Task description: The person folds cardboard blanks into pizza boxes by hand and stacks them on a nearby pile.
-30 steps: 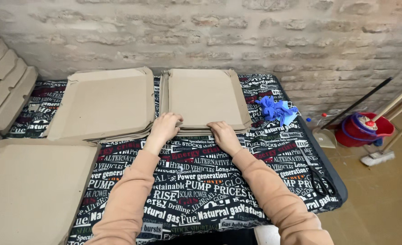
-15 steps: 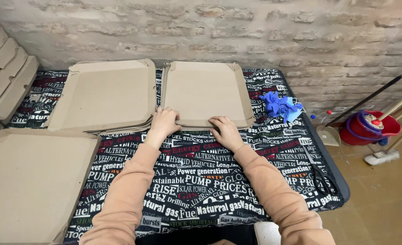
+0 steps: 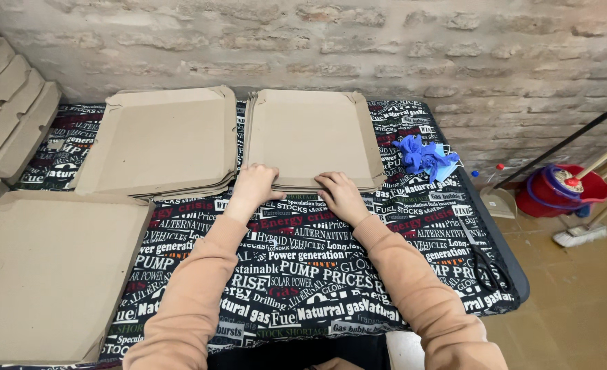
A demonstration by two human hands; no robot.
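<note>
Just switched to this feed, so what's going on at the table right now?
A person in peach sleeves has both hands on the near edge of the right cardboard stack: left hand, right hand. A second cardboard stack lies beside it, and a larger cardboard sheet sits at the left front. A blue cloth lies on the printed tablecloth.
</note>
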